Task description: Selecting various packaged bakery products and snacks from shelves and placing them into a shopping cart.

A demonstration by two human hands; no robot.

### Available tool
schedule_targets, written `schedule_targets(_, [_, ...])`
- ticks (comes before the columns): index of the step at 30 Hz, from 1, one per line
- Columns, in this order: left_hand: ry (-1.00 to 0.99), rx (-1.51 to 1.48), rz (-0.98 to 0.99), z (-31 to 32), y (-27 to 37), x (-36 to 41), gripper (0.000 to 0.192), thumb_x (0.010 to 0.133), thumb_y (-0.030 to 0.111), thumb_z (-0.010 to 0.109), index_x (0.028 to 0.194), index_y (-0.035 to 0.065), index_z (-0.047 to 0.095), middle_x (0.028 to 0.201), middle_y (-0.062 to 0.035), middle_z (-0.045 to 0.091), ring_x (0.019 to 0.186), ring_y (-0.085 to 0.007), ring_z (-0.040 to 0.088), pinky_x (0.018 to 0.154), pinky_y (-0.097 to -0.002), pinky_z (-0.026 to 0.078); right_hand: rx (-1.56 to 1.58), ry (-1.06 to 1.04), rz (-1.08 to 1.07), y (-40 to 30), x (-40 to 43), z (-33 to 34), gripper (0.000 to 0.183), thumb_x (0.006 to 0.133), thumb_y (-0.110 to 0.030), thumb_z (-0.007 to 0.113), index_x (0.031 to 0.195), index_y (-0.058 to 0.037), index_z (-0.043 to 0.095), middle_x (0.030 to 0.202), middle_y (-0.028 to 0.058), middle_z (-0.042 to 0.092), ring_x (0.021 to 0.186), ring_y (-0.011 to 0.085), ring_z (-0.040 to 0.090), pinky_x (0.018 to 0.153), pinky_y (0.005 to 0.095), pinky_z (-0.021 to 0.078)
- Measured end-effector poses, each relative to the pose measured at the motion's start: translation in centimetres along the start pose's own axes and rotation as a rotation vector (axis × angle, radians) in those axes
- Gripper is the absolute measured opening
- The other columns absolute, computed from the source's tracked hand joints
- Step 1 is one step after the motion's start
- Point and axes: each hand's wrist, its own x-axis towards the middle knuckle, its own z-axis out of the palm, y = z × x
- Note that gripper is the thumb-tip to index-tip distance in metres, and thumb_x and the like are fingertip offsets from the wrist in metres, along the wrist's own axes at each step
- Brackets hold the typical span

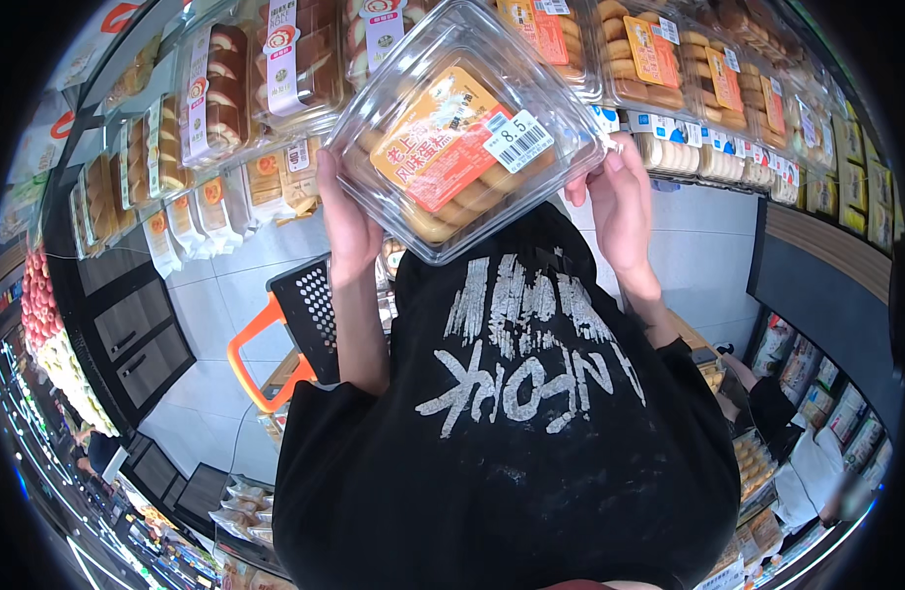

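Note:
Between both hands, in front of my chest, I hold a clear plastic clamshell box (441, 243) up at a tilt. Rounded golden-brown cakes (482, 195) show through its lid. An orange and red label (423, 147) lies on top, with a white price sticker (522, 140) at its right part; both bear writing. My left hand (349, 221) supports the box's left side, the fingers partly hidden beneath it. At the right corner, my right hand (618, 192) pinches the rim between thumb and fingers.
Ahead, packs of cake rolls (220, 96) and similar boxed cakes (644, 63) fill the shelf. Bagged breads (216, 214) sit lower left. A black basket with an orange handle (238, 354) stands to my left. Another person (806, 464) is at the lower right.

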Motion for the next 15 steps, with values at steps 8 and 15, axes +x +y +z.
schedule_targets(8, [0.047,0.152,0.041,1.4,1.0,-0.7,0.057,0.092,0.044,0.028,0.123,-0.0032,0.037,0.119,-0.0142,0.047,0.110,-0.0212,0.046,0.095,-0.0336,0.033,-0.142,0.165,0.157,1.9,-1.2,-1.7,0.037,0.090,-0.034,0.028,0.064,-0.0091,0.037,0.055,-0.0008,0.038,0.053,0.0074,0.033,0.048,0.0222,0.0229])
schedule_targets(15, [-0.028,0.272,0.060,2.0,0.6,-0.7,0.056,0.092,0.042,0.030,0.124,-0.0025,0.038,0.123,-0.0134,0.045,0.113,-0.0207,0.043,0.097,-0.0329,0.031,-0.144,0.293,0.046,2.5,-1.5,-2.8,0.026,0.090,-0.028,0.033,0.069,-0.0133,0.035,0.060,-0.0059,0.027,0.054,0.0056,0.028,0.049,0.0229,0.0224])
